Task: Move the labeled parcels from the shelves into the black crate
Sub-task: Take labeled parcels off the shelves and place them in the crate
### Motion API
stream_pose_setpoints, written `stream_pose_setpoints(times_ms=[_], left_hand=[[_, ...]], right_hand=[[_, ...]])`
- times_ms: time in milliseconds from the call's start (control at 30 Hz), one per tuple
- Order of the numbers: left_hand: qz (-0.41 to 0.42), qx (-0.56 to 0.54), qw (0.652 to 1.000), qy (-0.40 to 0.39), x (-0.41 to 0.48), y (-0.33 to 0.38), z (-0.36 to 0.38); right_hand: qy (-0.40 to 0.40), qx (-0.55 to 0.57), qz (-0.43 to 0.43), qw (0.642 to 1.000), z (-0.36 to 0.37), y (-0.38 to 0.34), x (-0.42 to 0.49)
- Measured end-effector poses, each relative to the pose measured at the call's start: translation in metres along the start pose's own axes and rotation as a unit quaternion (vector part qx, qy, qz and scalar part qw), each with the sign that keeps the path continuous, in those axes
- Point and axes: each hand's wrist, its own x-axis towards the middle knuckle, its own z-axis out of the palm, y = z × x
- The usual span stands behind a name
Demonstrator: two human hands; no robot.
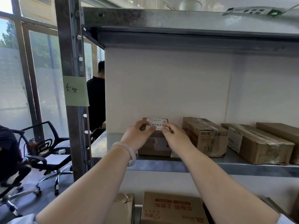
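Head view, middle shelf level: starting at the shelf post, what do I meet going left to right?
green sticky note → small labelled parcel → taped cardboard box → long cardboard box → flat cardboard box at the frame edge

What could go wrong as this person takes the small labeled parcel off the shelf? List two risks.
The left hand and right hand grip the small parcel near its top only, so it might slip on lifting. The taped box stands close on its right; pulling out could bump it.
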Motion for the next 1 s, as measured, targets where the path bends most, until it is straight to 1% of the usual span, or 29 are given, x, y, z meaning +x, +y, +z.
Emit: stream_pose_setpoints(times_ms=[100, 200, 267, 333, 367, 433, 467, 533, 567, 633, 767, 900, 1000], left_hand=[[0.001, 0.000, 1.000, -0.005, 0.003, 0.004, -0.002], [0.020, 0.050, 0.999, 0.008, 0.002, 0.012, -0.003], [0.062, 0.094, 0.993, 0.046, -0.003, 0.025, -0.001], [0.121, 0.094, 0.985, 0.079, -0.011, 0.045, 0.005], [0.151, 0.088, 0.981, 0.082, -0.015, 0.057, 0.009], [0.208, 0.071, 0.974, 0.062, -0.021, 0.076, 0.022], [0.232, 0.059, 0.970, 0.038, -0.022, 0.084, 0.030], [0.260, 0.042, 0.964, -0.022, -0.025, 0.095, 0.049], [0.262, 0.040, 0.963, -0.046, -0.025, 0.098, 0.059], [0.235, 0.037, 0.969, -0.065, -0.022, 0.102, 0.079], [0.133, -0.007, 0.989, -0.062, -0.013, 0.106, 0.106], [0.056, -0.016, 0.995, -0.080, -0.005, 0.109, 0.119], [0.032, -0.039, 0.995, -0.088, 0.000, 0.107, 0.128]], right_hand=[[-0.010, -0.024, -0.003, 1.000, -0.004, -0.002, 0.001], [0.014, -0.063, -0.049, 0.997, -0.016, -0.009, -0.004], [0.058, -0.073, -0.098, 0.991, -0.030, -0.017, -0.010], [0.106, -0.080, -0.143, 0.981, -0.048, -0.025, -0.015], [0.129, -0.087, -0.160, 0.975, -0.058, -0.028, -0.017], [0.175, -0.105, -0.171, 0.964, -0.081, -0.027, -0.016], [0.194, -0.107, -0.164, 0.961, -0.093, -0.023, -0.015], [0.217, -0.096, -0.129, 0.963, -0.112, -0.008, -0.012], [0.219, -0.094, -0.108, 0.965, -0.119, 0.000, -0.012], [0.214, -0.098, -0.078, 0.969, -0.129, 0.016, -0.013], [0.199, -0.090, -0.052, 0.974, -0.140, 0.032, -0.012], [0.175, -0.082, -0.013, 0.981, -0.148, 0.041, -0.008], [0.155, -0.070, 0.004, 0.985, -0.152, 0.049, -0.007]])
